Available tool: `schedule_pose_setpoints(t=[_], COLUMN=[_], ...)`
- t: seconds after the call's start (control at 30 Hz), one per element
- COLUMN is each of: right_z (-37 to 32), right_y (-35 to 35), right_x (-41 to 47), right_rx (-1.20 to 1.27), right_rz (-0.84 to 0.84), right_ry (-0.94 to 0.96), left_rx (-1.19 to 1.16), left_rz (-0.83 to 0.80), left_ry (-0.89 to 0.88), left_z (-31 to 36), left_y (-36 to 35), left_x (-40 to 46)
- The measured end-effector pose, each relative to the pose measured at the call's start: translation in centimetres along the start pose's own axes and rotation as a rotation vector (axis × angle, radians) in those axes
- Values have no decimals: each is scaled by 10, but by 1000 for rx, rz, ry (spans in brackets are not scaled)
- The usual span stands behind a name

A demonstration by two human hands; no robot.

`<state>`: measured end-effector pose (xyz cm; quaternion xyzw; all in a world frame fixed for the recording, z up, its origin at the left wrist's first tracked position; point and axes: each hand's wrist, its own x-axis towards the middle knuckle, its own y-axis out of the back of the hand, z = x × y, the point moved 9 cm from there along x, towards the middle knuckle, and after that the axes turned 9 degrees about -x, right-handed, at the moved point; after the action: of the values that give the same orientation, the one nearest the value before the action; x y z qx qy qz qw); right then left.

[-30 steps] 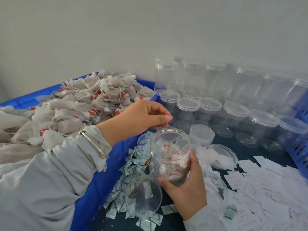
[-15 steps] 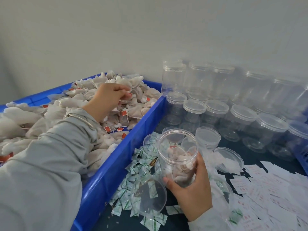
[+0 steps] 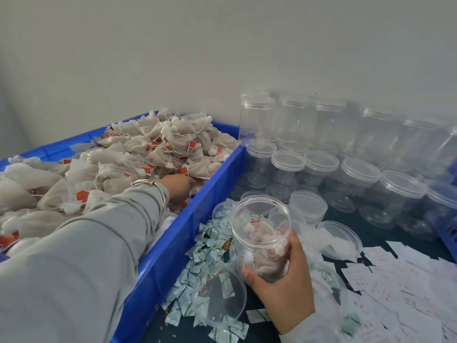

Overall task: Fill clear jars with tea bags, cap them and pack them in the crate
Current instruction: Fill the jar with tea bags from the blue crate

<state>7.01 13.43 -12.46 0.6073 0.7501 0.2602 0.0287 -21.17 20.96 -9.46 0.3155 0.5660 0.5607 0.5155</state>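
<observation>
Head view, one wide-angle frame. Filling is under way and nothing shows as packed.

Right hand [image 3: 279, 280], at 5 o'clock of the frame, is wrapped round an uncapped clear jar [image 3: 261, 238], thumb on the near wall, fingers curled behind it. The jar is held upright to slightly tilted, just right of the blue bin [image 3: 173, 243]. It holds some tea bags in its lower part; by my estimate it is roughly half full, with room above.

Left hand [image 3: 176, 185], near the frame's centre, is sunk among the heap of tea bags [image 3: 158, 149] that fills the bin from 9 to 11 o'clock. Its fingers are buried in the bags, so whether they have closed on one cannot be told.

Done: one jar partly loaded. Left: top up this jar, cap it, then repeat.

A loose clear lid [image 3: 220, 298] lies at 6 o'clock on the small green-printed sachets [image 3: 205, 246], close to the held jar; it is probably the cap for it. Capped, seemingly empty jars [image 3: 351, 184] stand in rows from 1 to 3 o'clock. White slips [image 3: 395, 293] lie scattered at 4 o'clock.

A blue slatted corner [image 3: 450, 219] shows at the 3 o'clock edge; it may be the packing crate, though its contents are out of sight.
</observation>
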Motion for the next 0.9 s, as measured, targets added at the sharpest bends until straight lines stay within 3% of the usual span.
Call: schedule_pose_setpoints(t=[0.3, 0.5, 0.73, 0.9], right_z=[-2, -1, -2, -1], right_y=[0, 1, 0, 0], right_x=[0, -1, -1, 1], right_rx=[3, 14, 29, 17], right_rz=[5, 1, -15, -4], right_ry=[3, 0, 0, 6], left_rx=[0, -110, -661, -1092], left_rz=[11, 300, 507, 452], left_ry=[56, -80, -260, -448], left_z=[-6, 9, 34, 67], left_y=[1, 39, 89, 107], left_x=[4, -1, -45, -77])
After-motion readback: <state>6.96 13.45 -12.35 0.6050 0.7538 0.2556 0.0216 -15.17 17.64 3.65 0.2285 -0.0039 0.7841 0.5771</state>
